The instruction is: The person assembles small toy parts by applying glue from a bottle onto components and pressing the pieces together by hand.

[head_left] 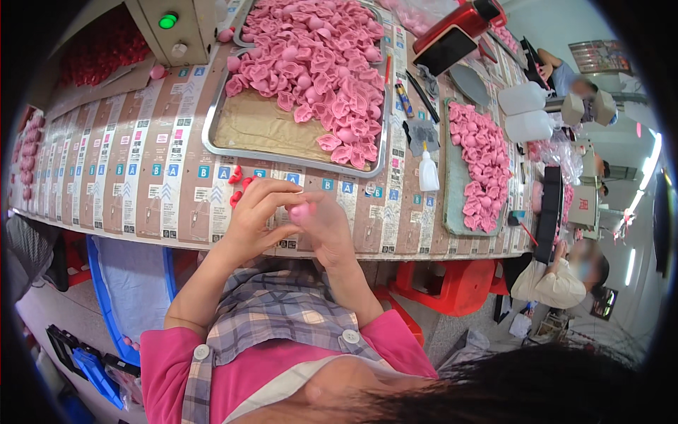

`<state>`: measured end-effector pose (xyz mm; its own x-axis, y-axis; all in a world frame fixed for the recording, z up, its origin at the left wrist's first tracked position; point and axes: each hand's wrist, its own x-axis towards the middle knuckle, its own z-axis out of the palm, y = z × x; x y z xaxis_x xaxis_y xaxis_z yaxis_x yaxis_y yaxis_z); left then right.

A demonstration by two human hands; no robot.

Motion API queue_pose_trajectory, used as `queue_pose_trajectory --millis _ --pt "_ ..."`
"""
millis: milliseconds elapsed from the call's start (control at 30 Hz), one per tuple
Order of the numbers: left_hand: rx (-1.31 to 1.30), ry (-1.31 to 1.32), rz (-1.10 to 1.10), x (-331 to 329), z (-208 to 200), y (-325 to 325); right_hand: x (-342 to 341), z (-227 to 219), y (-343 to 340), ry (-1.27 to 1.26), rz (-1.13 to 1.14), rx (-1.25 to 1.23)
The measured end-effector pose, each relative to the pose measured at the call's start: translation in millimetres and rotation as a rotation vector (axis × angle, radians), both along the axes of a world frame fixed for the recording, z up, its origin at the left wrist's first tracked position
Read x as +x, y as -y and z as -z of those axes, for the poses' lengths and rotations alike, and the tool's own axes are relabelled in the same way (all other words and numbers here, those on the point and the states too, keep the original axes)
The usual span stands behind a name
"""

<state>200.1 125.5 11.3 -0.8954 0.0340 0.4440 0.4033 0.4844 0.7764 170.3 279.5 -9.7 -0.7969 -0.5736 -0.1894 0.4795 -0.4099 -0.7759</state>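
Note:
Over the front of the table, my two hands meet around a small round pink piece (301,213). My right hand (328,230) is closed on it, partly blurred. Curled fingers and the thumb of my left hand (254,215) reach it from the other side; exactly where they touch is hidden. Several small red pieces (236,174) lie on the table just beyond my left hand. Farther away is a metal tray (207,134) lined with brown paper (272,133), heaped with pink petal-shaped pieces and balls (318,63).
Right of the metal tray are a white squeeze bottle (428,174), a grey cloth (421,134) and pens. Beyond them sits a second tray (455,227) of pink pieces (480,169). A grey box with a green light (168,21) stands far left. A red stool (452,290) is below the table edge.

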Motion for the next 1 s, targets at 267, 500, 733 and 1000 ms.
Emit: queue_pose_trajectory --millis 267,500,733,1000 --pt "0.011 0.009 -0.061 -2 -3 33 1 -8 24 0.027 0.076 -0.123" --pt "-0.018 -0.024 -0.508 -29 20 142 2 14 -9 -0.393 0.224 0.18" --pt "-0.518 -0.067 -0.546 -85 25 230 17 17 -6 -0.421 0.207 0.39" --pt "-0.737 -0.156 -0.549 -99 31 241 23 28 -3 -0.522 0.24 0.545"
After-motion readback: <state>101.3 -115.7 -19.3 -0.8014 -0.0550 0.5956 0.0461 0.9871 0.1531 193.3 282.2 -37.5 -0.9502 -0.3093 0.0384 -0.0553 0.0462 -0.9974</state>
